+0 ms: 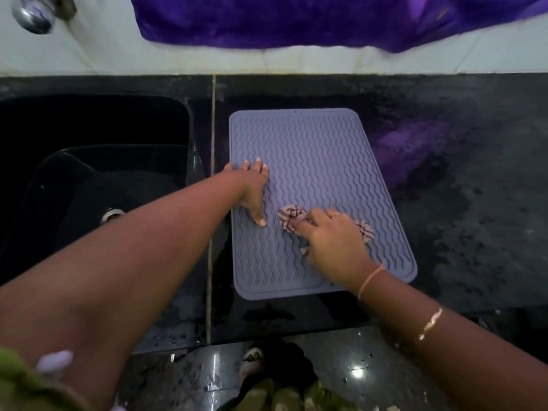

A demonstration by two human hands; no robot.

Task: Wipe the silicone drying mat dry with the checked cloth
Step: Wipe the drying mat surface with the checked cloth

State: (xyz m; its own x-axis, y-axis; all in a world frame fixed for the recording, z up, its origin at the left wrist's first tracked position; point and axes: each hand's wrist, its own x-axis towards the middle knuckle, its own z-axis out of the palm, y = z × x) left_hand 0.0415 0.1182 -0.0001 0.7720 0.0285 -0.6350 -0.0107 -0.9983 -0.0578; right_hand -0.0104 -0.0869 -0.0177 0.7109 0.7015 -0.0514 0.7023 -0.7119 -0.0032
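Note:
A grey-blue silicone drying mat (317,161) with wavy ridges lies flat on the black counter, right of the sink. My left hand (252,191) presses flat on the mat's left edge, fingers spread and thumb pointing toward me. My right hand (332,238) rests on the mat's near half, pressing down a bunched white cloth with dark red checks (292,219). The cloth pokes out on both sides of my fingers; its middle is hidden under my hand.
A deep black sink (89,161) with a metal drain sits to the left, a chrome tap (34,13) above it. A purple cloth (296,19) hangs over the white tiled wall behind. The black counter (474,203) stretches right, mottled with wet patches.

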